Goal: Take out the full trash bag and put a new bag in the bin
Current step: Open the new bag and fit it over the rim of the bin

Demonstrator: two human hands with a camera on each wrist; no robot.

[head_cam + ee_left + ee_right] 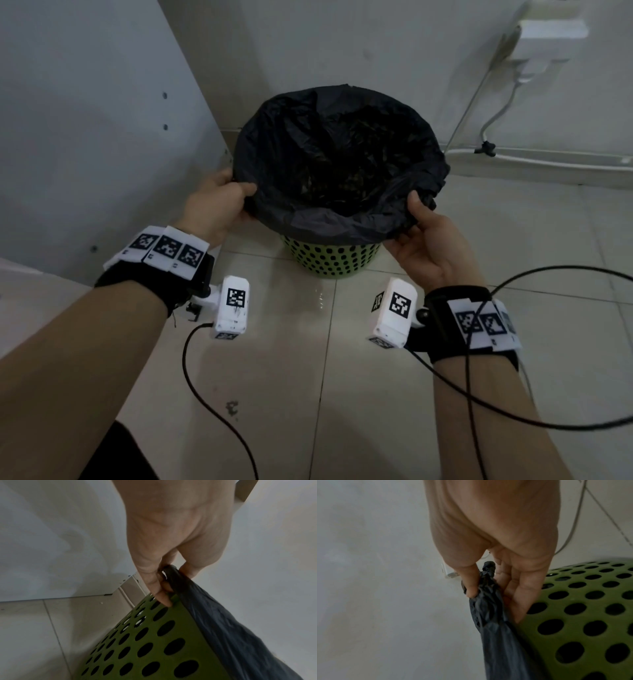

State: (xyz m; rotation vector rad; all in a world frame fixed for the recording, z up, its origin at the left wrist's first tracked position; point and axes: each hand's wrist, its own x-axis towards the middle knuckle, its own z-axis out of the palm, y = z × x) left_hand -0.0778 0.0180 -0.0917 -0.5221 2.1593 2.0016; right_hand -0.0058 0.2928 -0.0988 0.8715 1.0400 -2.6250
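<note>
A green perforated bin [331, 258] stands on the tiled floor near the wall, lined with a black trash bag [339, 161] whose edge folds over the rim. Dark trash shows inside the bag. My left hand [219, 202] pinches the bag's edge at the bin's left side, thumb on top. In the left wrist view the left hand [169, 582] grips the folded edge of the bag [223, 628] against the bin [154, 642]. My right hand [423, 226] pinches the bag at the right front rim. In the right wrist view the right hand [485, 588] holds a bunched piece of bag [489, 608] beside the bin [582, 615].
A white cabinet panel [96, 137] stands close on the left of the bin. The white wall [325, 44] lies behind it, with a wall socket [551, 37] and white cables [496, 116] at the right. Black wrist-camera cables [513, 394] trail over open floor tiles in front.
</note>
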